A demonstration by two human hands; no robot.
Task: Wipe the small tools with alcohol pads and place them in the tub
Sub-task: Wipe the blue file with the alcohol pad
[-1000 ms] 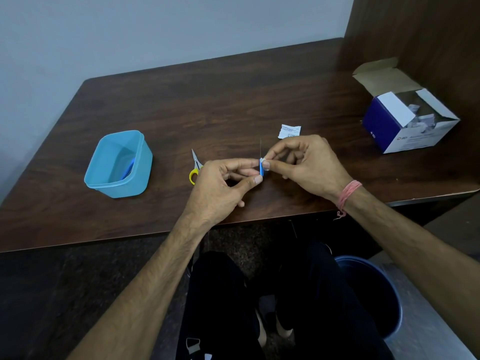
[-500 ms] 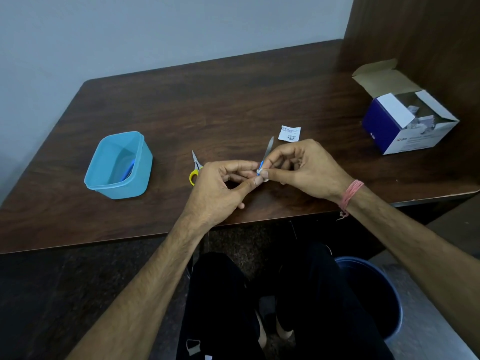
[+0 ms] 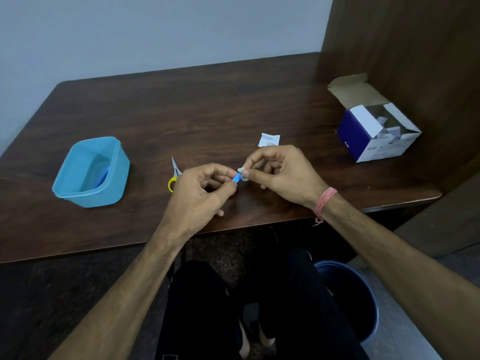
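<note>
Head view — blue tool (image 3: 236, 177) slanting up-right

The left hand (image 3: 197, 193) is pinching the blue handle of a small tool (image 3: 237, 177) between thumb and forefinger, above the near part of the dark wooden table (image 3: 207, 105). The right hand (image 3: 283, 172) is pinching a white alcohol pad (image 3: 242, 172) around the tool's other end, so that end is hidden. Yellow-handled scissors (image 3: 174, 172) are lying on the table just behind the left hand, partly covered by it. A blue tub (image 3: 91, 172) is standing to the left, with a blue item (image 3: 104, 176) lying inside. A torn white wrapper (image 3: 269, 139) is lying just beyond the right hand. An open blue-and-white box (image 3: 376, 131) is sitting at the right. A pink thread band (image 3: 324, 201) is circling the right wrist. A blue bin (image 3: 363, 302) is standing on the floor below.
</note>
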